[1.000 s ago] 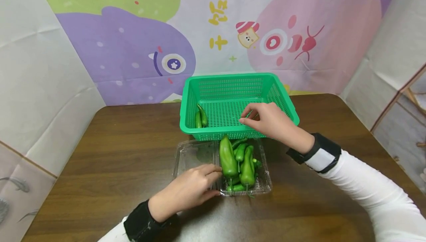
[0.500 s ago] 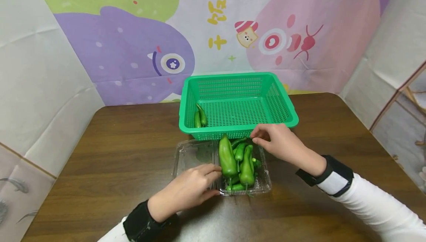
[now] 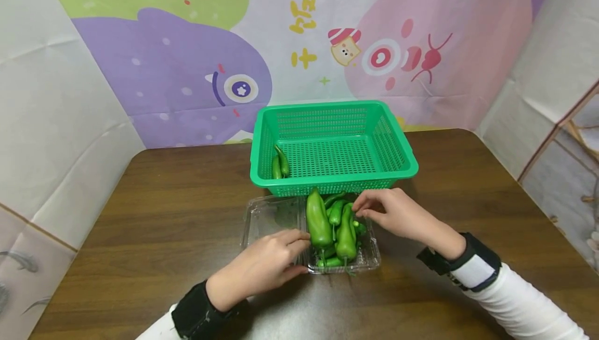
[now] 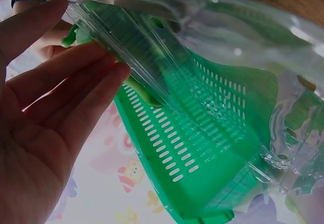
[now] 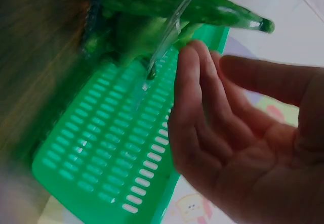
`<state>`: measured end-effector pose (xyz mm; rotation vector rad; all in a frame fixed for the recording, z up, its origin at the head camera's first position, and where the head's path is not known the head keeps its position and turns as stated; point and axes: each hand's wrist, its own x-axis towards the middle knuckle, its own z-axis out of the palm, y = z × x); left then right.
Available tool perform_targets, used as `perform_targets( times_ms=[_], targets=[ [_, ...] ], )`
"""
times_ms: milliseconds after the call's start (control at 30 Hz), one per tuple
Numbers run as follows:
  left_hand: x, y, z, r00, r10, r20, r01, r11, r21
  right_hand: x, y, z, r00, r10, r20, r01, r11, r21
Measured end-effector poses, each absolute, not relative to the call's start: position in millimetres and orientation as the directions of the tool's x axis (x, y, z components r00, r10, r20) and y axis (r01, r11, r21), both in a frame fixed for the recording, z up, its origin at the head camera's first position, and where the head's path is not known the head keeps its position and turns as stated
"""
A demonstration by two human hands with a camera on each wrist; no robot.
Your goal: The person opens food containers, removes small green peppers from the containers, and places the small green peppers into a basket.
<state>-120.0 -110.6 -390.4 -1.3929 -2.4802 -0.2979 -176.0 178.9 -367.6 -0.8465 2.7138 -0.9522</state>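
My left hand (image 3: 264,262) holds the hinge side and front corner of a clear plastic clamshell container (image 3: 373,257). In the left wrist view, its thumb and fingertips (image 4: 121,70) lie along the plastic edge. Several green peppers fill the container's right half; a large pale green pepper (image 3: 319,221) lies beside the left fingertips. Over the back right of the pile is my right hand (image 3: 398,210), thumb and fingers bent toward each other, holding nothing. Its fingertips are right at the tip of another long pepper (image 3: 346,236). A darker pepper (image 5: 228,12) shows close to them in the right wrist view.
Behind the container stands a green plastic basket (image 3: 334,178) with two slim green peppers (image 3: 281,163) in its left front corner. The container's lid (image 3: 271,218) lies open to the left on the brown table (image 3: 178,205). A cartoon-printed cloth (image 3: 299,85) hangs behind.
My right hand has come back from over the basket's front rim, down and toward me to the peppers. The left hand keeps its hold on the container.
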Motion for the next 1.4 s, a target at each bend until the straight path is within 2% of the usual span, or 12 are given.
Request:
perform_targets(
  times_ms=[233, 433, 567, 1233, 1400],
  targets=[
    [-121, -111, -390, -0.493, 0.804, 0.333, 0.861, 0.506, 0.053, -180, 190, -371, -0.759, -0.65, -0.022, -0.481, 0.584, -0.653],
    [-122, -112, -390, -0.496, 0.806, 0.324, 0.861, 0.504, 0.066, -182, 196, -366, -0.665, -0.738, -0.116, -0.459, 0.526, -0.716],
    [-122, -112, -391, -0.494, 0.807, 0.323, 0.864, 0.499, 0.074, -183, 194, -365, -0.631, -0.763, -0.136, -0.493, 0.531, -0.689],
    [-126, -113, -394, -0.456, 0.815, 0.358, 0.881, 0.469, 0.056, -187, 188, -376, -0.667, -0.742, -0.064, -0.561, 0.557, -0.612],
    [-126, -113, -394, -0.456, 0.815, 0.357, 0.88, 0.472, 0.047, -189, 189, -376, -0.656, -0.754, -0.036, -0.587, 0.54, -0.603]
  ],
)
